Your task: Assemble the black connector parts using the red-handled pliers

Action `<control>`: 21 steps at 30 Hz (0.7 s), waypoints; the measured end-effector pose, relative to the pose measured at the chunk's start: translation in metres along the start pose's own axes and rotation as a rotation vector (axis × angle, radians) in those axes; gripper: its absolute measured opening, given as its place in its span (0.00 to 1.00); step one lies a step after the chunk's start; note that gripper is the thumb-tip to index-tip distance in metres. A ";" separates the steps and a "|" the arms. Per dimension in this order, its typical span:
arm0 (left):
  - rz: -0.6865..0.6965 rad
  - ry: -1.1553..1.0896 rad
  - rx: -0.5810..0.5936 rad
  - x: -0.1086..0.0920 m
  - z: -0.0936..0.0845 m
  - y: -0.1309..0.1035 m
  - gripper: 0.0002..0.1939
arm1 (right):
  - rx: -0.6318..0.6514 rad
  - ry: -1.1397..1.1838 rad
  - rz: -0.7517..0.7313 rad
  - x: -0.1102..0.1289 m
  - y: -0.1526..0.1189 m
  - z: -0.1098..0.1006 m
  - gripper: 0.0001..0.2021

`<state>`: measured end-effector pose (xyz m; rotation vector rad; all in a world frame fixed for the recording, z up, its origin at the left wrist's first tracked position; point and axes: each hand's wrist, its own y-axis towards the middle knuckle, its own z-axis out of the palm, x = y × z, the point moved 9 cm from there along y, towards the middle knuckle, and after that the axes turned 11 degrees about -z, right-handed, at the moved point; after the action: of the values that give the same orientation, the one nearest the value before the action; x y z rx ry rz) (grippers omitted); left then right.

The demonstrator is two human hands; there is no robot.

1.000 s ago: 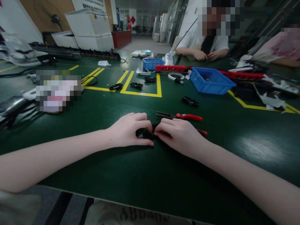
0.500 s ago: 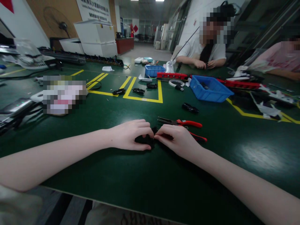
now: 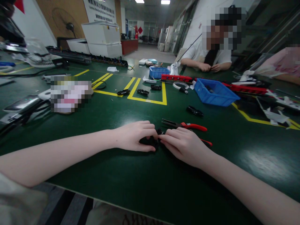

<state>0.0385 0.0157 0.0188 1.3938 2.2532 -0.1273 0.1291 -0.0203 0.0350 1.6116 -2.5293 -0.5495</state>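
Note:
A small black part [image 3: 160, 132] is on the green table, mostly hidden between my two hands. My left hand [image 3: 137, 136] curves around its left side, with fingertips and thumb closed on it. At its right side, the fingers of my right hand [image 3: 184, 144] are pressed together, with their tips at the part. Whatever the right fingertips grip is too small to make out. Just behind my right hand lie pliers with red handles [image 3: 195, 127], partly covered by that hand.
Farther back lie a black piece [image 3: 195, 111] and several small black parts, one of them [image 3: 142, 92] inside yellow tape. Blue bins [image 3: 215, 98] and red strips [image 3: 177, 77] stand beyond. A phone-like device [image 3: 22, 103] with cables is at left. A co-worker [image 3: 211, 62] sits opposite.
The view has turned slightly left, so everything sits farther right. My right fingers have flattened and drawn together at the black part. My left hand keeps its curled hold.

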 end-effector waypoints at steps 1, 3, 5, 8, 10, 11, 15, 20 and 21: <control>0.002 0.000 -0.001 0.000 0.000 0.000 0.14 | -0.011 0.014 0.016 -0.001 0.000 -0.001 0.12; 0.007 0.002 0.000 -0.001 0.000 0.000 0.14 | -0.045 0.060 0.061 -0.006 -0.001 -0.002 0.11; 0.008 0.004 0.002 -0.001 0.000 0.000 0.15 | -0.077 0.111 0.119 -0.012 -0.003 -0.001 0.10; 0.008 -0.003 -0.005 -0.001 0.000 0.000 0.14 | -0.108 0.157 0.196 -0.020 -0.005 0.001 0.08; 0.010 -0.010 -0.009 -0.001 -0.001 0.001 0.14 | -0.116 0.194 0.221 -0.022 -0.005 0.003 0.08; 0.008 -0.013 -0.009 -0.001 -0.001 0.001 0.14 | -0.116 0.220 0.228 -0.022 -0.005 0.004 0.07; 0.001 -0.016 -0.004 0.000 0.000 0.001 0.13 | -0.110 0.332 0.279 -0.026 -0.005 0.009 0.07; 0.004 0.001 0.003 0.000 0.000 0.000 0.13 | -0.165 0.484 0.344 -0.034 -0.006 0.006 0.05; 0.005 0.006 0.006 0.000 0.000 0.000 0.14 | -0.190 0.526 0.384 -0.037 -0.008 0.004 0.05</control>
<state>0.0389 0.0156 0.0185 1.4051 2.2557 -0.1282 0.1512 0.0104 0.0322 0.9997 -2.2176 -0.2653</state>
